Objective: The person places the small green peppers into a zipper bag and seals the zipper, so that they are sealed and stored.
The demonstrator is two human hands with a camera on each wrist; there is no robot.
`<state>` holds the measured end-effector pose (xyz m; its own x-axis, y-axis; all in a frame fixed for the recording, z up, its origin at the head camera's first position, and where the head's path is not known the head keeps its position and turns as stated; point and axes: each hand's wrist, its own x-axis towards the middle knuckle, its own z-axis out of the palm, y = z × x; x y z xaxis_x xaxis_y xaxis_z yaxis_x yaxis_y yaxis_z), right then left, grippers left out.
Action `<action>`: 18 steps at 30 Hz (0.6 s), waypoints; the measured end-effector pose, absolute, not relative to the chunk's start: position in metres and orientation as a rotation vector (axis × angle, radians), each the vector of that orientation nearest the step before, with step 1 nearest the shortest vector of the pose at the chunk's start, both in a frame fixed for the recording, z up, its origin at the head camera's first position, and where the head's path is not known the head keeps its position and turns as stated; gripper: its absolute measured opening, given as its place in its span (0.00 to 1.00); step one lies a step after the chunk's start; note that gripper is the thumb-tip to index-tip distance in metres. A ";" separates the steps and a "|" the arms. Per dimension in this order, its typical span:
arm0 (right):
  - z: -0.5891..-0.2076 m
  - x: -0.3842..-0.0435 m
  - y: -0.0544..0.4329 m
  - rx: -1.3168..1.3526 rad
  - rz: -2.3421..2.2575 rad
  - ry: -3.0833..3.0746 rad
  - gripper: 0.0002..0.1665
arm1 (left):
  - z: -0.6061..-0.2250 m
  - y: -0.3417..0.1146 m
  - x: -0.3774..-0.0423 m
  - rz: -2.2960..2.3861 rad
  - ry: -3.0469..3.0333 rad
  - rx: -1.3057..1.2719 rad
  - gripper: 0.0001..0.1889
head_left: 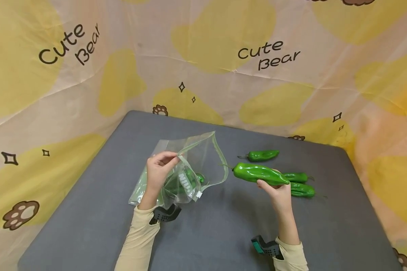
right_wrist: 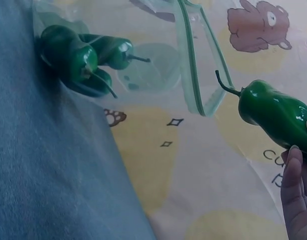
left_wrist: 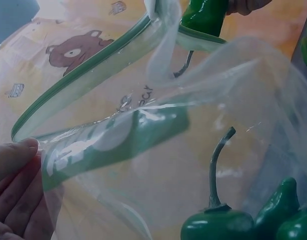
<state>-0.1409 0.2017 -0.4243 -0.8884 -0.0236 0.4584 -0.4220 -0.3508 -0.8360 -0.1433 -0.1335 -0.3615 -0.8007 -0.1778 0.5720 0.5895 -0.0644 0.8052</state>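
Observation:
A clear zip bag (head_left: 198,150) with a green-edged mouth stands open, its opening facing right. My left hand (head_left: 160,169) pinches the bag's rim between thumb and fingers, as the left wrist view also shows. Several green peppers (right_wrist: 78,60) lie inside the bag at its bottom. My right hand (head_left: 279,194) grips a long green pepper (head_left: 257,172) near its tip, stem pointing left at the bag's mouth. In the right wrist view that pepper's stem (right_wrist: 224,84) comes right up to the bag's green edge.
On the grey table (head_left: 203,233) lie two green peppers (head_left: 302,189) behind the right hand. Another green pepper (head_left: 263,155) lies farther back. A white slider (head_left: 199,194) sits at the bag's near corner. Patterned cloth (head_left: 203,49) hangs around the table's back and sides.

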 end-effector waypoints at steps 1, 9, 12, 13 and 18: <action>-0.417 -0.139 0.197 0.572 2.310 -1.637 0.17 | -0.358 -0.133 -0.142 -1.911 -1.695 -0.444 0.05; -0.416 -0.141 0.186 0.560 2.239 -1.710 0.20 | -0.346 -0.129 -0.137 -1.902 -1.688 -0.472 0.04; -0.422 -0.143 0.185 0.587 2.253 -1.691 0.18 | -0.349 -0.130 -0.137 -1.896 -1.687 -0.481 0.03; -0.421 -0.143 0.183 0.588 2.255 -1.692 0.18 | -0.349 -0.130 -0.137 -1.897 -1.685 -0.483 0.03; -0.395 -0.130 0.168 0.440 2.193 -1.811 0.16 | -0.362 -0.134 -0.143 -1.911 -1.687 -0.459 0.05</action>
<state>-0.1303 0.1684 -0.3949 -0.9196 0.0092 0.3928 -0.3874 -0.1870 -0.9027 -0.1435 -0.1335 -0.3616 -0.7936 -0.1731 0.5833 0.6003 -0.0661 0.7970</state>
